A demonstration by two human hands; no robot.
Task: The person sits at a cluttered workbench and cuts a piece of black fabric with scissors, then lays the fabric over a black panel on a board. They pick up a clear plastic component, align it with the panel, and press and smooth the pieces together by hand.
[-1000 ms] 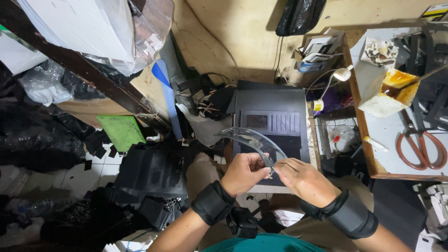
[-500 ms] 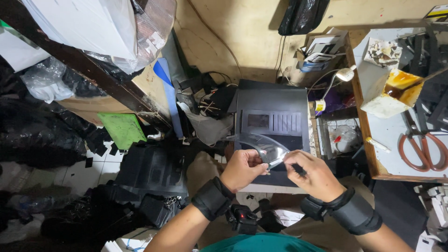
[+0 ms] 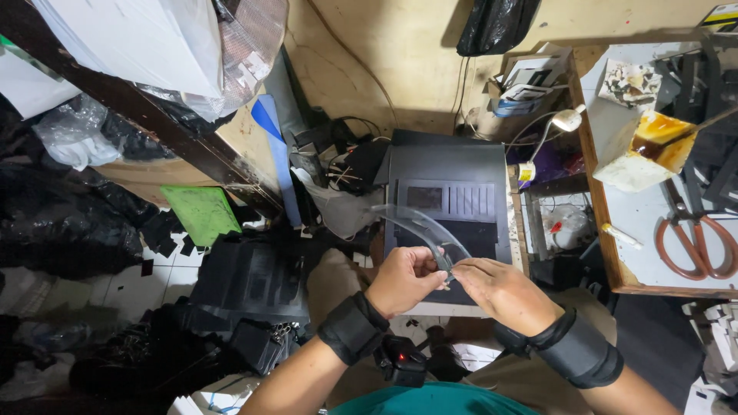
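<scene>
The curved clear plastic strip (image 3: pixel 419 224) sits over the dark grey machine (image 3: pixel 452 201), its near end pinched where my two hands meet. Half a second ago my right hand (image 3: pixel 503 290) sat further right, with what looked like a thin dark tool in it; now it has closed in on the left hand (image 3: pixel 406 278) and I can no longer see that tool. A second ago the strip looked darker and arched higher. I read this as the fingers of both hands working on the strip's near end.

The left hand's grip is clenched on the strip's end. The right hand's fingertips press on the same spot, though I cannot tell whether they truly pinch it.

Counting from me outward: two black wrist bands, one on each forearm; one strip; one machine beneath it. Right of the machine stands a wooden worktop (image 3: pixel 596 207) with one pair of orange-handled scissors (image 3: pixel 696 246). Left of the machine lies one green sheet (image 3: pixel 201 211). Beyond the machine hangs one black bag (image 3: pixel 492 24).
</scene>
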